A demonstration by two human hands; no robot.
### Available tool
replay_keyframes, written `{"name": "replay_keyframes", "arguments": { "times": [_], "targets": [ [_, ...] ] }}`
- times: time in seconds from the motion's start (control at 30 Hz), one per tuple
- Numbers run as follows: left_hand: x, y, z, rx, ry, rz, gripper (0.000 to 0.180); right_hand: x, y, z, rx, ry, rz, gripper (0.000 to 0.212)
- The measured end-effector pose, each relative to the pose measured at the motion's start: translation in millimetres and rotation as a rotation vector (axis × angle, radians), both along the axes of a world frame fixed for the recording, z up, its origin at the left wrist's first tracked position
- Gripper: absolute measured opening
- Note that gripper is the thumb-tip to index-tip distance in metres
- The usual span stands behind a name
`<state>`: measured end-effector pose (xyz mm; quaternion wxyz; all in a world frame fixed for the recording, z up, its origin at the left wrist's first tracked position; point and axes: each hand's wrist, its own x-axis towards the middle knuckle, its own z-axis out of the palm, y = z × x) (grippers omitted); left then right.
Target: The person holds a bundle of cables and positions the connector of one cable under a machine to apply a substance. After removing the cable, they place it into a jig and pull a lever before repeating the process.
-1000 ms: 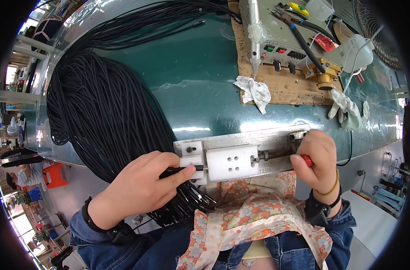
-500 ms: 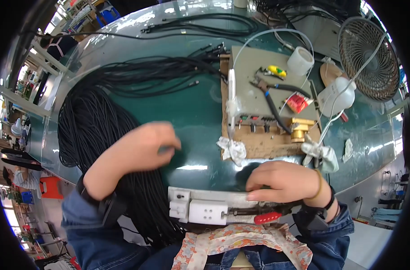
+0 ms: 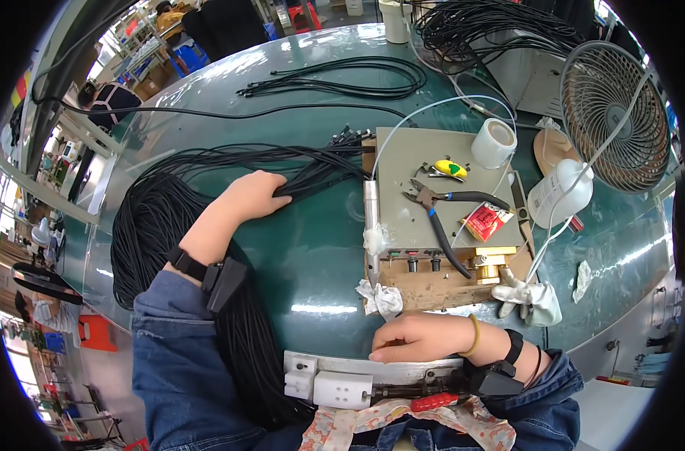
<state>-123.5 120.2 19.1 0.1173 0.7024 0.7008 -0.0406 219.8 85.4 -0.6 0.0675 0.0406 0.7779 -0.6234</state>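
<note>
I list black cables [image 3: 318,174] under my left hand [image 3: 254,197], its grip unclear, and a white-blocked clamp [image 3: 342,389] beside my half-open right hand [image 3: 414,338].

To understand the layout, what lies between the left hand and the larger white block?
From the left hand to the larger white block, the head view shows bare green tabletop, then a strip of metal plate.

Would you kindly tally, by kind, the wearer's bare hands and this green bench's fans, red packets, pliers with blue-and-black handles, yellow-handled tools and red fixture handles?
Bare hands: 2 (left hand, right hand)
Fan: 1
Red packet: 1
Pliers: 1
Yellow-handled tool: 1
Red fixture handle: 1
Total: 7
</note>
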Motion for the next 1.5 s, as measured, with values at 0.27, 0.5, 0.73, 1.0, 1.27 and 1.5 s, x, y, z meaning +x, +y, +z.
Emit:
{"name": "replay_keyframes", "arguments": {
  "times": [0.27, 0.5, 0.73, 1.0, 1.27, 1.5],
  "targets": [
    [-23.4, -13.1, 66.8, 0.183, -0.155, 0.147, 0.020, -1.0, -2.8, 1.3, -0.048, 0.009, -0.038, 0.024],
    [-39.4, -38.4, 89.0, 0.202, -0.184, 0.043, 0.015, -1.3, -5.5, 5.5, -0.199, 0.026, -0.115, 0.027],
    [-17.7, -69.5, 122.5, 0.488, -0.524, 0.370, 0.009, 1.6, 3.0, 20.0, -0.160, -0.015, -0.209, 0.015],
    [105.6, -111.1, 85.4, 0.600, -0.267, -0.545, 0.038, -0.5, -13.2, 34.3, -0.085, 0.622, -0.661, 0.066],
    [117.9, -111.7, 48.4, 0.449, -0.401, -0.519, 0.034, 12.3, -11.5, 45.8, 0.508, 1.107, -0.589, 0.054],
    [105.6, -109.7, 59.8, 0.331, -0.543, -0.354, 0.034, 8.9, -14.2, 48.1, 0.962, 1.293, -0.772, 0.035]
  ]
}}
